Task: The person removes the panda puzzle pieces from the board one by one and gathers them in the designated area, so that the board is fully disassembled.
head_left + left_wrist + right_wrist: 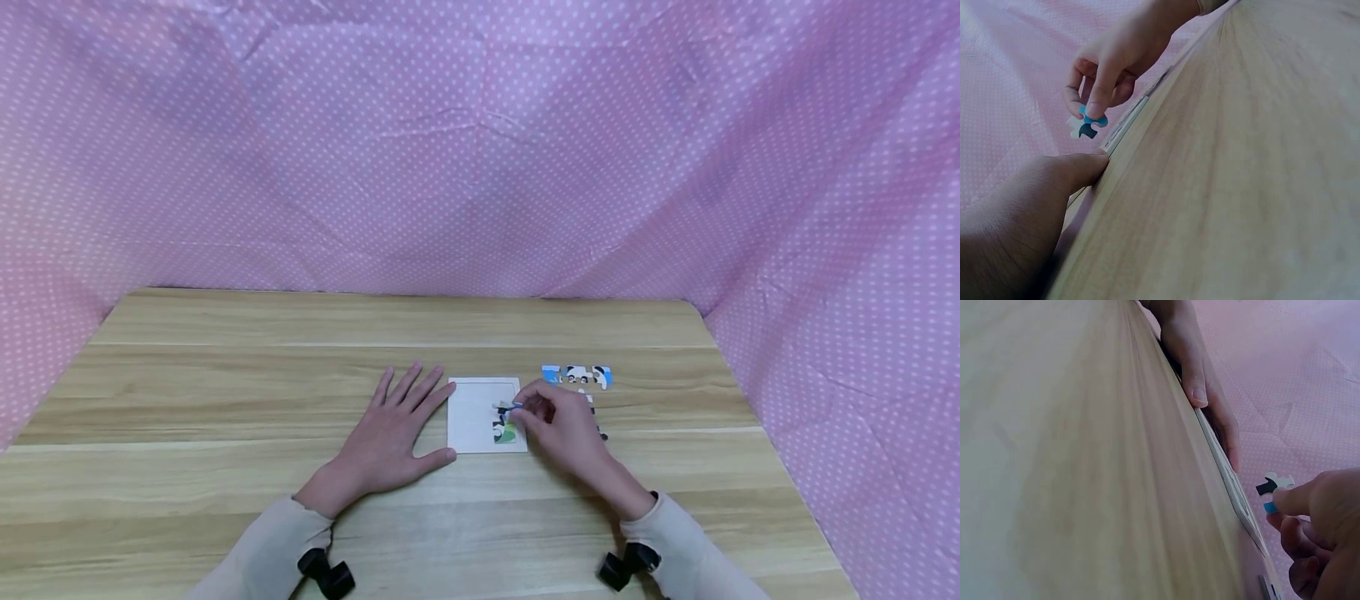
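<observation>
A white puzzle board [470,417] with a raised border lies on the table. My left hand [390,437] rests flat with fingers spread, its thumb and index fingertip at the board's left edge. Over the board's right half, my right hand [566,425] pinches a jigsaw piece [1087,130] between thumb and index finger. That piece is blue, black and white, and it hangs above the board in both wrist views. Green, black and white jigsaw pieces [504,430] lie in the board's lower right corner, partly hidden by the right fingers.
Several loose panda-patterned pieces [577,374] lie right of the board, some partly covered by the right hand. The wooden table [225,400] has a pink dotted cloth [480,167] hanging behind it and at its sides.
</observation>
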`<state>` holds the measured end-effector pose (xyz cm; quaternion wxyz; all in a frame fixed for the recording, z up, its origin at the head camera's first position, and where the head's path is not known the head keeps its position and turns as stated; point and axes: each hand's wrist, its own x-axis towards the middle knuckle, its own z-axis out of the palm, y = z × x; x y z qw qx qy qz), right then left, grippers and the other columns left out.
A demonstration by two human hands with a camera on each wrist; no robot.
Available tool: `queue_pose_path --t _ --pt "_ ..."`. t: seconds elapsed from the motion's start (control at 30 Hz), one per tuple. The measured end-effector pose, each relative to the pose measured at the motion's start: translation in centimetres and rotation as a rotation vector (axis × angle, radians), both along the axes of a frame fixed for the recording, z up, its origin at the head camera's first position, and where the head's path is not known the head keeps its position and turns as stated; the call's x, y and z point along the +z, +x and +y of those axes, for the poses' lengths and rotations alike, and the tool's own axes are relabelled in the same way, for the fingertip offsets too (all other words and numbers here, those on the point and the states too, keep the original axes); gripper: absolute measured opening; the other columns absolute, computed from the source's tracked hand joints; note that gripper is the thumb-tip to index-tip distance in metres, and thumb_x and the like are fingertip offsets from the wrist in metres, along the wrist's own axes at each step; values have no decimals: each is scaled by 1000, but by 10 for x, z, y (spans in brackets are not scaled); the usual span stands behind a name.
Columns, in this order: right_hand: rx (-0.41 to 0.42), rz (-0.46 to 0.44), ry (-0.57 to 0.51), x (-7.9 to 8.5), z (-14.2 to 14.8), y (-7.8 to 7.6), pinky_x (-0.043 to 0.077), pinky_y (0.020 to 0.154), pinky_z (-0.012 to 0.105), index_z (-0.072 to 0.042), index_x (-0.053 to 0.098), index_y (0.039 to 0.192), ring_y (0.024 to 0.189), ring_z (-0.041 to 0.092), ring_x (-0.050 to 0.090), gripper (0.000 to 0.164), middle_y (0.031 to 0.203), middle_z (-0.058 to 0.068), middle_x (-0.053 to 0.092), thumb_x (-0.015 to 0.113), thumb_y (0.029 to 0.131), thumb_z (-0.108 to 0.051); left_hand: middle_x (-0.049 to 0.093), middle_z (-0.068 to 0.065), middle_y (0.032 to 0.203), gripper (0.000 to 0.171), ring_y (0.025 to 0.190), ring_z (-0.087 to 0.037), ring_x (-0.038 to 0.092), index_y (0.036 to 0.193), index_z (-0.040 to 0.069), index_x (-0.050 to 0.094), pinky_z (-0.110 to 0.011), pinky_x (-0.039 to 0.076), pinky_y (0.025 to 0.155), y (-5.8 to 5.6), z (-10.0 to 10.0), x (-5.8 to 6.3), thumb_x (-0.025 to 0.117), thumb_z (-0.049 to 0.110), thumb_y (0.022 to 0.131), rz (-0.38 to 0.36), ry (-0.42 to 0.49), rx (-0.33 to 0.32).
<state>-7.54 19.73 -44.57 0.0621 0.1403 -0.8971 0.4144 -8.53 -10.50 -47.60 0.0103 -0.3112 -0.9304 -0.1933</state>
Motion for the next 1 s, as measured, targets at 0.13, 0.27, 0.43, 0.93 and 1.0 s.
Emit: queue_pose_path --t 0.13,0.27,0.43,0.93,1.0 --pt "-17 -25 -60 2 3 0 50 63 23 -13 83 106 71 11 58 15 88 -6 74 88 94 -6 28 -7 183 95 171 -37 15 175 21 39 -65 -1 137 0 0 0 65 72 99 6 1 -4" --pt "-51 -67 -121 4 8 1 47 61 22 -12 84 111 71 13 57 17 89 -4 74 86 96 -4 28 -7 183 95 172 -37 14 175 21 39 -65 -2 137 0 1 -1 64 72 99 3 -2 -2" --pt "-77 -102 -186 4 16 2 47 59 20 -8 81 119 69 12 58 25 91 1 77 86 95 -1 27 -7 183 95 172 -37 14 175 21 39 -64 -2 137 0 1 0 65 72 99 -1 -1 2" --pt "-197 -168 -260 6 48 5 48 60 18 -5 80 113 70 8 61 16 96 11 80 84 98 -4 28 -7 183 95 171 -37 15 174 20 40 -65 -1 137 0 0 -2 66 71 98 -1 9 5" --pt "-209 -167 -260 6 52 5 48 59 18 -4 80 112 70 8 61 15 96 12 80 85 98 -3 29 -7 183 94 171 -38 16 174 20 40 -65 -1 137 0 0 -3 65 71 99 2 16 6"
